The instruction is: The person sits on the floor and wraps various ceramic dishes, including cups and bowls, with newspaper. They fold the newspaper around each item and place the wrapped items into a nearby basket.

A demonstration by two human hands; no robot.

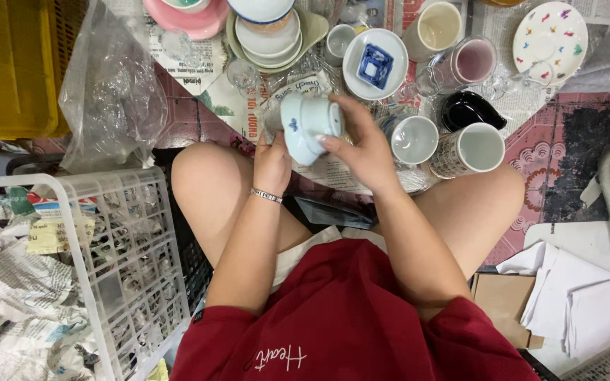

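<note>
Held up between both hands above the knees: a small pale-blue cup (pixel 305 127) tipped on its side; left hand (pixel 272 166) beneath and behind it, fingers wrapped on the lower wall, silver bracelet (pixel 267 195) at the wrist; right hand (pixel 361 144) across the top, fingers closed on its rim end; just beyond on newspaper on the floor, two white mugs (pixel 412 138), a black dish (pixel 469 109), a plate with a blue square dish (pixel 375 65); at left, a white plastic basket (pixel 72 233) stuffed with crumpled newspaper (pixel 8 282).
</note>
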